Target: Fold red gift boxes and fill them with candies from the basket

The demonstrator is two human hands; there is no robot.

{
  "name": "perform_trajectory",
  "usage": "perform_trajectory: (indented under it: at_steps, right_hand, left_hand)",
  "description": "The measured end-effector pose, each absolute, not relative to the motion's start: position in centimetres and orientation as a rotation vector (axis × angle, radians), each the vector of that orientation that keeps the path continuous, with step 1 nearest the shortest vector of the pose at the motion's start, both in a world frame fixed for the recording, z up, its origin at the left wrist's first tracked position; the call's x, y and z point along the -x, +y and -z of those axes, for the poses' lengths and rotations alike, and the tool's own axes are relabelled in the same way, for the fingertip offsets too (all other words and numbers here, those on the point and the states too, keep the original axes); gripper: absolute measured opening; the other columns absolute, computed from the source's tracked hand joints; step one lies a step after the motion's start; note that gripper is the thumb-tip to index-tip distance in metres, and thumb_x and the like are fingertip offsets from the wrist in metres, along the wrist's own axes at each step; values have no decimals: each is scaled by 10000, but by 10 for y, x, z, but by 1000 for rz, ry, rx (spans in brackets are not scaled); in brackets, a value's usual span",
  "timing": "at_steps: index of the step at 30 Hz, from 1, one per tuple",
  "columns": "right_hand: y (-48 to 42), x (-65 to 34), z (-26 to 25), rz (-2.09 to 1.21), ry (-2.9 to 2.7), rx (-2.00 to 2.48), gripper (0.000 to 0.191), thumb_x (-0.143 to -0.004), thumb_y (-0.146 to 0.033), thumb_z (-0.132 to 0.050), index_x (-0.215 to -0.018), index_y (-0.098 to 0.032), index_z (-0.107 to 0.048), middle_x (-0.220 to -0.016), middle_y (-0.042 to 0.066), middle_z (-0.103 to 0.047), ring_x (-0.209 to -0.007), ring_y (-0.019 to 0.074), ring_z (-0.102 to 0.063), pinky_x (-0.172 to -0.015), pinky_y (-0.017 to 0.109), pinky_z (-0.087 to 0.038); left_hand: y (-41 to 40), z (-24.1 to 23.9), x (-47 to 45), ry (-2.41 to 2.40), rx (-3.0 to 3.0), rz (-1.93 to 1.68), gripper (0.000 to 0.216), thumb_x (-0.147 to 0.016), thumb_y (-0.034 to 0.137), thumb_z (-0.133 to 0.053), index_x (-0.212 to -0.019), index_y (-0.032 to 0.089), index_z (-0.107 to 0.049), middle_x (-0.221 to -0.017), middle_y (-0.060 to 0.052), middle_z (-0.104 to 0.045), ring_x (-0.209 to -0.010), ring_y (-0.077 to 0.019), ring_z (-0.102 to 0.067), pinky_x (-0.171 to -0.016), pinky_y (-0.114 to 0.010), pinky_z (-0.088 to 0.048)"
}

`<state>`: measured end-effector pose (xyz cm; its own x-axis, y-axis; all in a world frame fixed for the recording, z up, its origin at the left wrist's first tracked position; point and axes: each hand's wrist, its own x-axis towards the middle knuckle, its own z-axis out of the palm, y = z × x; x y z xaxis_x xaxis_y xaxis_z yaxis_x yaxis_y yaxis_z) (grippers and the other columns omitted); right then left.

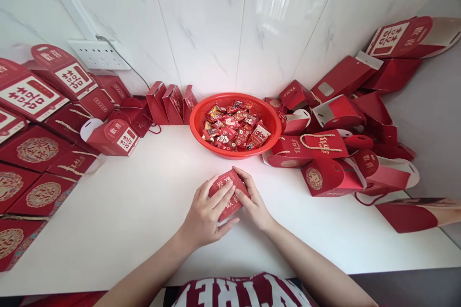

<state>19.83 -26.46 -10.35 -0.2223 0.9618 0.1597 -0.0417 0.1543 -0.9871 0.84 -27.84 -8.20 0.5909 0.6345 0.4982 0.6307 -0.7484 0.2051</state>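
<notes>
Between my two hands is a small red gift box (230, 209) with pale Chinese lettering on its upper face, above the white table near my body. My left hand (209, 213) lies over the box's top and left side, fingers across the lettering and thumb along the near edge. Around its right side and far corner my right hand (254, 201) is wrapped, thumb on top. The underside of the box is hidden. Just beyond my hands stands a red plastic basket (196, 127) holding many wrapped candies (236, 127).
Stacked red gift boxes (38, 148) line the left side of the white table (154, 192). Three slim red boxes (175, 104) stand against the tiled wall. Piled boxes (334, 144), several with open flaps, fill the right. A power strip (99, 54) with a cable is on the wall.
</notes>
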Motion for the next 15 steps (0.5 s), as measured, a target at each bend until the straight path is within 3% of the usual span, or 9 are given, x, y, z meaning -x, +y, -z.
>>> perform_trajectory:
  at_steps: [3,10,15]
  right_hand:
    - [-267,-198,105,-1272,-1420,937,462,-1024,-409,-430,-1467,-300,-359,-1546,53,-375,-1438,209,-343,-1209,433,-288]
    - [-261,-214,111,-1244,-1286,988,477,-1015,-491,-407,-1452,-310,-345,-1488,116,-429,-1280,256,-524,-1007,483,-497]
    - [-251,-230,115,-1213,-1233,1092,502,-996,-513,-442,-1437,-289,-357,-1439,139,-470,-1155,254,-606,-952,475,-523]
  left_hand:
    - [-285,79,-6,1148,-2803,-872,741,-868,352,-649,-1536,236,-350,-1452,-85,-549,-1369,-427,-409,-1027,-564,-430]
    - [-277,81,57,1661,-2616,-948,655,-856,307,-661,-1478,294,-456,-1422,-51,-582,-1358,-382,-425,-1106,-539,-369]
    - [-256,73,151,2353,-2336,-838,538,-921,362,-552,-1413,145,-544,-1448,-136,-543,-1392,-377,-376,-1152,-530,-318]
